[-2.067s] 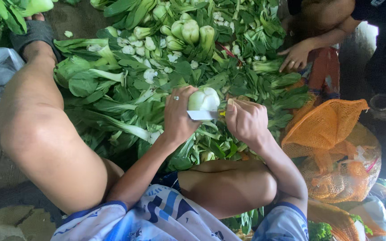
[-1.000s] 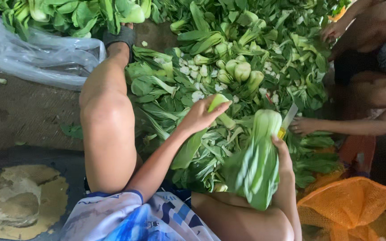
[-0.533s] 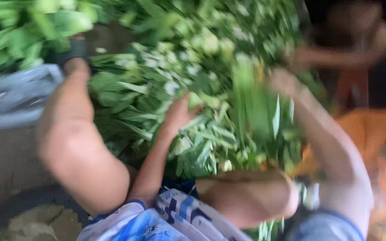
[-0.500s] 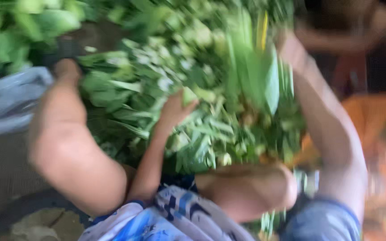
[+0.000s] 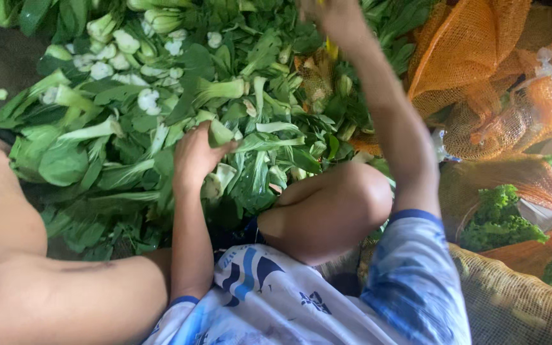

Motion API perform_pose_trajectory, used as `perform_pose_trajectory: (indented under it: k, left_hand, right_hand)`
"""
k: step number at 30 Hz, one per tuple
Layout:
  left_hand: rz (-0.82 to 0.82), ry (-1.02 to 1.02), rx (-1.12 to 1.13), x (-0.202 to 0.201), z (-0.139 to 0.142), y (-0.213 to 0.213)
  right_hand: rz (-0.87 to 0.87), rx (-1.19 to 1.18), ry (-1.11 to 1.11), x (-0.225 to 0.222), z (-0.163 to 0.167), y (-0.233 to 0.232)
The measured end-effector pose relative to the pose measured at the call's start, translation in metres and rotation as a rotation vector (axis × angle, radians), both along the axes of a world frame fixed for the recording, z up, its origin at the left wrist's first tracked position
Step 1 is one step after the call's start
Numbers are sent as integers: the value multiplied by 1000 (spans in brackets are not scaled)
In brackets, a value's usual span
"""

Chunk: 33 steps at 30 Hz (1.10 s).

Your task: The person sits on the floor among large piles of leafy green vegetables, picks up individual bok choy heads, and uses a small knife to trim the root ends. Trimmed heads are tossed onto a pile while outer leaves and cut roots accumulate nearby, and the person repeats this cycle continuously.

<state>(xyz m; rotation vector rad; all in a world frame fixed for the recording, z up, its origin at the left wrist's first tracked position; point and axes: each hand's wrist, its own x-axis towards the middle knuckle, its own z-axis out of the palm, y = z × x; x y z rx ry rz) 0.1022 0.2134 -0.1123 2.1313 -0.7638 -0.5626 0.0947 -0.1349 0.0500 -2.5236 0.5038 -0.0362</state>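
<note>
A big heap of bok choy (image 5: 129,128) with pale stems and dark leaves lies on the ground in front of me. My left hand (image 5: 194,156) rests low on the heap, its fingers curled round one pale-stemmed bok choy (image 5: 220,133). My right hand (image 5: 332,18) reaches far forward over the heap at the top edge of the view, partly cut off. A yellow knife handle (image 5: 331,48) shows just under its palm. My bent right knee (image 5: 330,207) sits between the two arms, and my left leg (image 5: 7,255) lies at the left.
Orange mesh bags (image 5: 480,70) are piled at the upper right. Below them a mesh bag holds frilly green leaves (image 5: 499,220). A tan net sack (image 5: 519,300) fills the lower right corner. Cut stem ends (image 5: 119,54) lie scattered on the far part of the heap.
My right hand held up a large bok choy beside the knife; now that bok choy is gone from it and the arm stretches forward. My left hand stays on the heap.
</note>
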Motion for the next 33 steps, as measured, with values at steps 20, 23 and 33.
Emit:
perform_pose_trajectory:
  k: [20, 23, 33]
  left_hand:
    - [-10, 17, 78, -10, 11, -56]
    - [27, 0, -230, -11, 29, -66]
    - [199, -75, -678, -15, 58, -64]
  right_hand:
    - [-608, 594, -194, -69, -162, -21]
    - [-551, 609, -229, -58, -138, -8]
    - [213, 655, -45, -43, -22, 92]
